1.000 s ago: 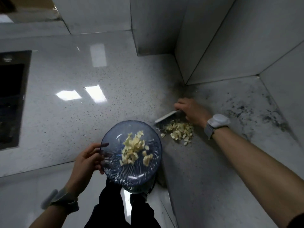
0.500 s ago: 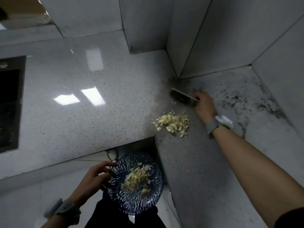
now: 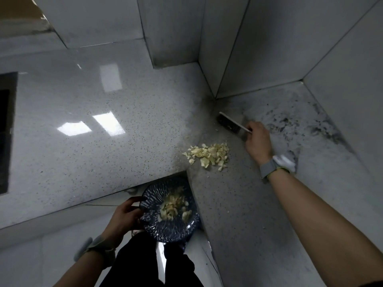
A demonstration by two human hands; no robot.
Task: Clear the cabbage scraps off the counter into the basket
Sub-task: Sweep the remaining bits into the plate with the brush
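— Lower now, the basket (image 3: 165, 230) sits under the counter (image 3: 103, 152) edge, and the cleaver (image 3: 230, 123) has pulled back to the far side of the pile.
— Who holds what?
— Well, the left hand (image 3: 124, 216) grips the basket rim, and the right hand (image 3: 258, 141) is curled tight round the cleaver.
— Where are the cabbage scraps (image 3: 208, 155)?
— Some lie in the basket. One loose pile sits on the counter, between cleaver and basket.
— How will they handle?
— I think they are light, thin and floppy. Pinching is slow, so push them with the flat blade, gently, or bits fly. The walls (image 3: 269, 48) are close on the far side and right, but the near way to the basket is open.
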